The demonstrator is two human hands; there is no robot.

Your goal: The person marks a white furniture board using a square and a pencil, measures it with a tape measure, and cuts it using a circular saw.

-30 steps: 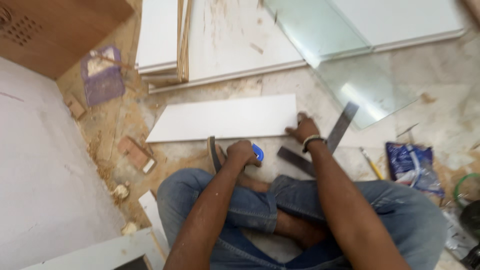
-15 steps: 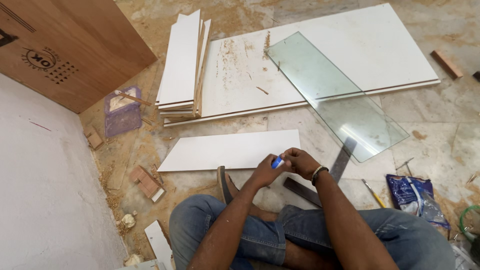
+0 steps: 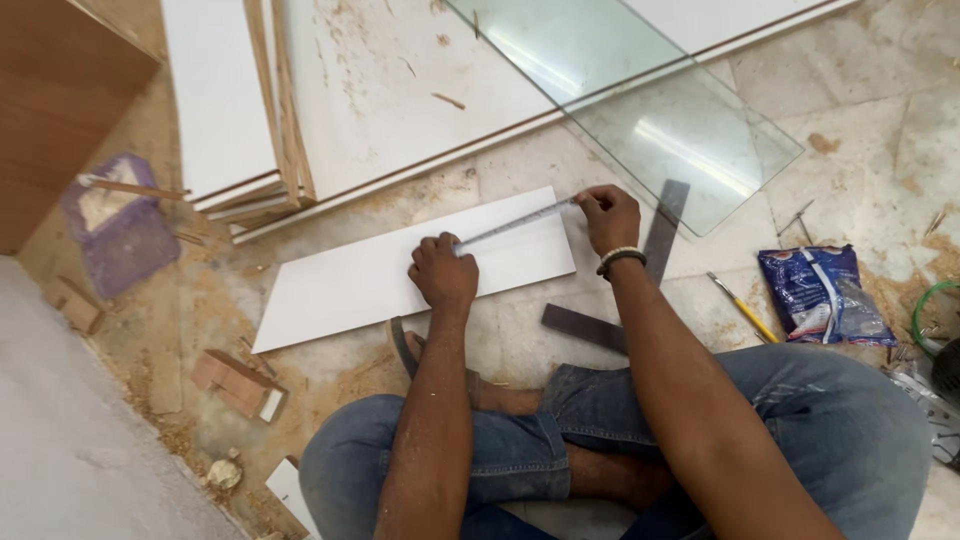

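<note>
Tape: thin metal measuring tape blade point(image 3: 515, 225), earlier unseen, now drawn out across the flat white rectangular board point(image 3: 380, 275).
Hands: left hand point(image 3: 443, 272) and right hand point(image 3: 608, 215), together half a second ago, now apart.

Smooth matt white laminate board point(image 3: 400, 275), shiny metal tape point(image 3: 515, 225), clear glossy glass point(image 3: 680, 130).

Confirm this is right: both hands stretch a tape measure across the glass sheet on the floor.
Not the glass sheet. The head view shows the left hand and right hand stretching the tape measure across the white board on the floor.
</note>
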